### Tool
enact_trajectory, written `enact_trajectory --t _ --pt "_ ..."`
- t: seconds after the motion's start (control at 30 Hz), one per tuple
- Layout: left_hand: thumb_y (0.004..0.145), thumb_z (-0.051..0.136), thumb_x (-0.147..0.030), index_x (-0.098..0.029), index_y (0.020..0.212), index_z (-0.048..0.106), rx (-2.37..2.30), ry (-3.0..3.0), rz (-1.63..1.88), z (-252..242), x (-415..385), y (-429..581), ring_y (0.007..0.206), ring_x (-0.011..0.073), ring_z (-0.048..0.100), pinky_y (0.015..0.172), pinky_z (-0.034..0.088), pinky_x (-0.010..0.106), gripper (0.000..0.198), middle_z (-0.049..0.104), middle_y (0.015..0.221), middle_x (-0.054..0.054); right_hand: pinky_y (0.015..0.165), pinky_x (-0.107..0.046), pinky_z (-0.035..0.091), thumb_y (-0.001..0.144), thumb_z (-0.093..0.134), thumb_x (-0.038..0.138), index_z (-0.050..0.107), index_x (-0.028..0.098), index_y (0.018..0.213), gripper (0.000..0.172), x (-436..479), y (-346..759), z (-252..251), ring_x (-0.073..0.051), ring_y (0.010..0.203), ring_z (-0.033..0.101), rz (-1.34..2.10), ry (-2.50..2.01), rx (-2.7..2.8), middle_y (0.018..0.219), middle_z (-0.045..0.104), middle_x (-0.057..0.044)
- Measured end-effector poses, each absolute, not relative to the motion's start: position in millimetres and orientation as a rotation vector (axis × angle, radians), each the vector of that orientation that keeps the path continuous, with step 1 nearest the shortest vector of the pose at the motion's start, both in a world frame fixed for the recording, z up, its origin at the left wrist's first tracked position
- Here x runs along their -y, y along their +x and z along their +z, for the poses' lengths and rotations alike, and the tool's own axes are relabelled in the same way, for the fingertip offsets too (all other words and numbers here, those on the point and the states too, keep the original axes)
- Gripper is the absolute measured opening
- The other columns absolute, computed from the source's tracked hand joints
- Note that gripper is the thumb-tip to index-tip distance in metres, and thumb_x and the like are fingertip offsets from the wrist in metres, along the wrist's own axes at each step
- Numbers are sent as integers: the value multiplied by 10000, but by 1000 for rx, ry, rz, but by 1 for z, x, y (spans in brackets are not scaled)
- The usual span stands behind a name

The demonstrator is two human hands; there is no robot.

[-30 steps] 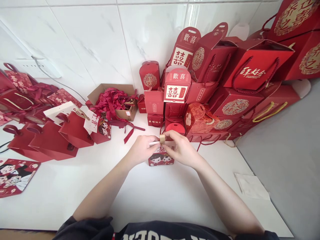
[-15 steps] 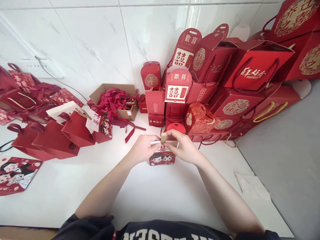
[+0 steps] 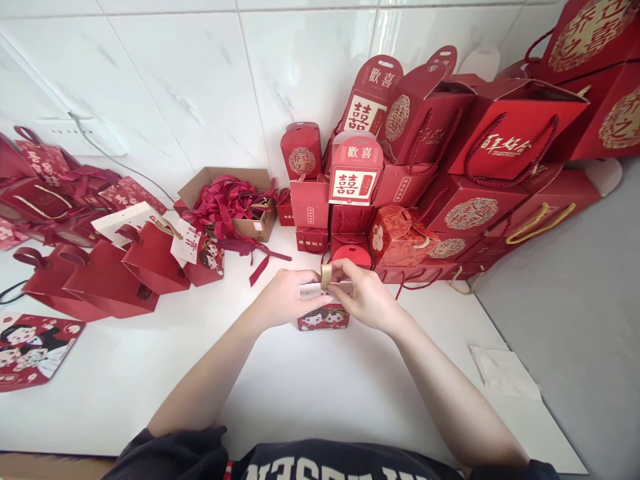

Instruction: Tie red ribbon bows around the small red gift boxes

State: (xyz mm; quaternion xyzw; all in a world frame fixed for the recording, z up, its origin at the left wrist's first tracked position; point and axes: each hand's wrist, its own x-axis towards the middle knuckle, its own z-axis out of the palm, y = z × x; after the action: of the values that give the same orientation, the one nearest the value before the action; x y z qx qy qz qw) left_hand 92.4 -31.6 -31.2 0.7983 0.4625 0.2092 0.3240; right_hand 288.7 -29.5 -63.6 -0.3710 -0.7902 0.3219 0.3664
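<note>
A small gift box (image 3: pixel 324 319), red below and white at the top with cartoon faces on its front, stands upright on the white table. A gold ribbon loop (image 3: pixel 326 276) rises from the box's top edge. My left hand (image 3: pixel 287 298) grips the left side of the white top, thumb across the front and fingers behind. On the other side, my right hand (image 3: pixel 369 297) pinches the gold ribbon at its base between thumb and fingers. Both hands hide much of the box's upper part.
Stacked red gift boxes and bags (image 3: pixel 453 200) fill the back right against the tiled wall. A cardboard box of dark red ribbons (image 3: pixel 260 230) sits behind my left hand. Red boxes with loop handles (image 3: pixel 110 283) stand at left. A folded white paper (image 3: pixel 505 372) lies at right.
My left thumb has shifted right across the box's front, covering the printed characters. My right fingers have moved slightly on the ribbon. The box stays in place.
</note>
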Motion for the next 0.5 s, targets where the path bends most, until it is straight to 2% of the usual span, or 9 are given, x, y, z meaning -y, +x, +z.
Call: enact_trajectory --t 0.07,0.17,0.33,0.43,0.5 --pt "856 564 -343 -206 992 722 -1264 2096 569 -32 33 93 829 192 658 757 475 255 250 737 929 26 745 -294 537 886 501 137 479 232 1094 229 30 289 -63 -177 898 659 841 -940 2035 1018 650 -52" --pt "879 520 -317 -184 945 729 -1303 2137 549 -34 33 92 685 163 615 653 441 242 256 713 785 32 731 -287 544 899 495 158 479 229 1106 219 29 289 -64 -179 914 660 870 -929 2036 1045 647 -62" --pt "885 509 -330 -157 865 719 -1300 2198 496 -35 26 88 529 119 472 529 338 227 273 569 568 -7 686 -270 541 893 503 157 493 226 1111 229 24 291 -67 -182 925 651 893 -886 2041 996 653 -54" --pt "898 486 -338 -146 845 705 -1247 2199 444 -35 22 84 520 109 438 510 320 222 296 520 557 -16 710 -279 541 883 511 148 505 225 1131 259 22 292 -68 -182 932 650 913 -871 2044 981 651 -48" --pt "908 464 -337 -148 850 700 -1194 2167 404 -35 20 80 553 114 475 524 354 220 307 551 600 -8 746 -293 541 885 511 148 513 225 1146 272 22 293 -67 -181 940 652 943 -868 2038 972 653 -45"
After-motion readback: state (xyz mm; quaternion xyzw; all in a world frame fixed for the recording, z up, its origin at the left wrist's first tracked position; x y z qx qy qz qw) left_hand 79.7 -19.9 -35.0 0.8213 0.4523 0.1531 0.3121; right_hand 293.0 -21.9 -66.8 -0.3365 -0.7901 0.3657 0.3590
